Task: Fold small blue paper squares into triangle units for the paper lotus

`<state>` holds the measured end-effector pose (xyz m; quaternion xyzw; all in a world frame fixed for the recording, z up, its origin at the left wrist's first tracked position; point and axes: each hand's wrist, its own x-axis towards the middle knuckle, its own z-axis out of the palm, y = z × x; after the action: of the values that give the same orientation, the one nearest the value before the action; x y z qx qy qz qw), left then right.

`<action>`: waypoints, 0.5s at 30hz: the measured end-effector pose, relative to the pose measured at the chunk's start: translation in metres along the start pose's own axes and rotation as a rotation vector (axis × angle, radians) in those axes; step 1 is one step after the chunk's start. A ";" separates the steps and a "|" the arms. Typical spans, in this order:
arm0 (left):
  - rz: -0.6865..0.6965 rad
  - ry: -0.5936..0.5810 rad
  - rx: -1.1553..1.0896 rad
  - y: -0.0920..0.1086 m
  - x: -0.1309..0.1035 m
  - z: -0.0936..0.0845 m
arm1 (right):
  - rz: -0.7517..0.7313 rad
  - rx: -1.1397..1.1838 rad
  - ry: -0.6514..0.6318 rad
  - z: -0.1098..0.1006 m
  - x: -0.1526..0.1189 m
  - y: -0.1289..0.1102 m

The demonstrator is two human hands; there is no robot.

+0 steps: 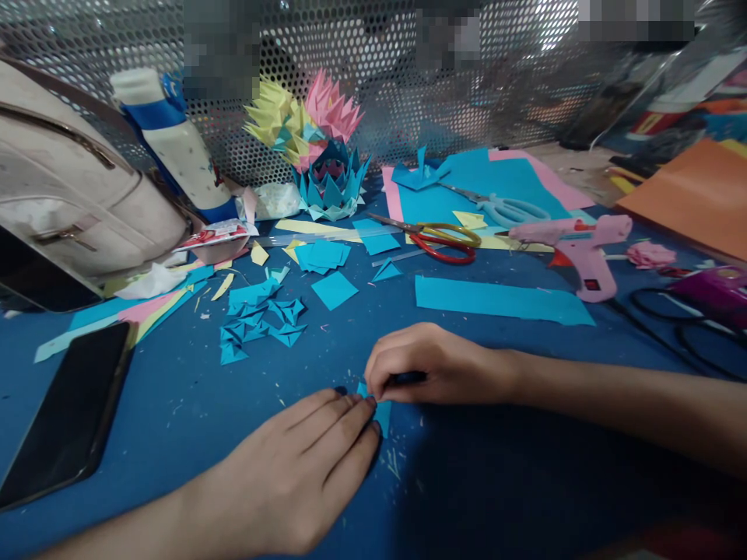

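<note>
Pressing a small blue paper [380, 411] flat on the bench [496, 482], I pinned it with my left hand [303, 467] and pinched its top with my right hand [432, 365]; beyond it lay a pile of folded pieces [257, 319], while a long strip [502, 299] remained uncut.

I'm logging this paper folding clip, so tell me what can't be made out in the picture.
Head view:
- Blue paper piece: mostly hidden under the left hand and right hand; its fold is unreadable.
- Bag: cut off by the left edge.
- Behind the mesh screen: pixelated blocks.
- Orange sheet: cut off at right.
</note>
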<state>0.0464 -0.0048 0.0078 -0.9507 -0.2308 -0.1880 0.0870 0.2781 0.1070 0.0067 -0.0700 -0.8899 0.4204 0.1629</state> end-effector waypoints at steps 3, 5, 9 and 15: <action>-0.002 0.007 -0.012 0.000 0.000 0.001 | -0.056 -0.015 0.008 0.000 -0.001 0.002; 0.002 -0.001 -0.018 0.000 0.000 0.001 | -0.104 -0.035 0.019 0.001 -0.002 0.003; 0.021 -0.017 -0.015 -0.001 0.000 0.000 | -0.226 -0.181 0.115 0.003 -0.008 0.007; 0.017 -0.005 -0.011 -0.001 0.001 -0.001 | -0.288 -0.386 0.171 0.002 -0.011 0.006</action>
<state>0.0468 -0.0038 0.0092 -0.9536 -0.2220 -0.1860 0.0826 0.2876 0.1062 -0.0018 -0.0077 -0.9374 0.2076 0.2795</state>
